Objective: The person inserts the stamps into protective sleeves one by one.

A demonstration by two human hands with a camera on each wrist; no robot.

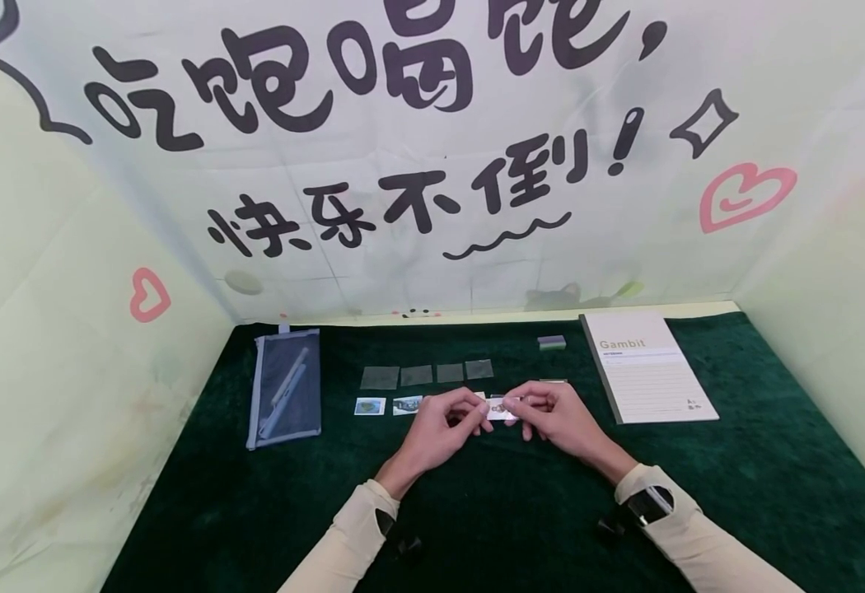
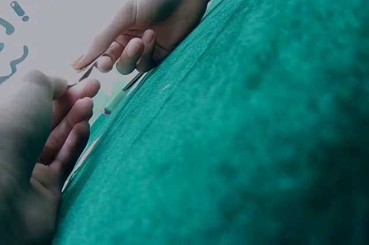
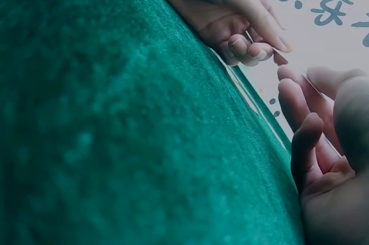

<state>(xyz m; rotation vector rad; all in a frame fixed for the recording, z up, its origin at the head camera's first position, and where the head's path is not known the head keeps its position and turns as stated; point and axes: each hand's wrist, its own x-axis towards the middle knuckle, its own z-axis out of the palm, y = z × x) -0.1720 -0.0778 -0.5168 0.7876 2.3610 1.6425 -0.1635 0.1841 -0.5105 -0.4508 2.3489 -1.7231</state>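
Card [image 1: 497,412]: small, printed, raised above green cloth [image 1: 507,515].
Left hand [image 1: 442,424]: you pinch its left end.
Right hand [image 1: 560,418]: you pinch its right end.
Card edges: pulling unevenly, you could crease or tear them.

Counter [image 1: 477,527]: pouch [image 1: 310,354] at left, pens [image 1: 282,402] in it; notebook [image 1: 655,371] at right. Between: row of four film squares [image 1: 379,378], row of small cards [image 1: 369,406] before it. Small block [image 1: 551,343] behind right hand [image 1: 558,416], left of notebook. Held card [image 1: 502,409] between right and left hand [image 1: 436,428].
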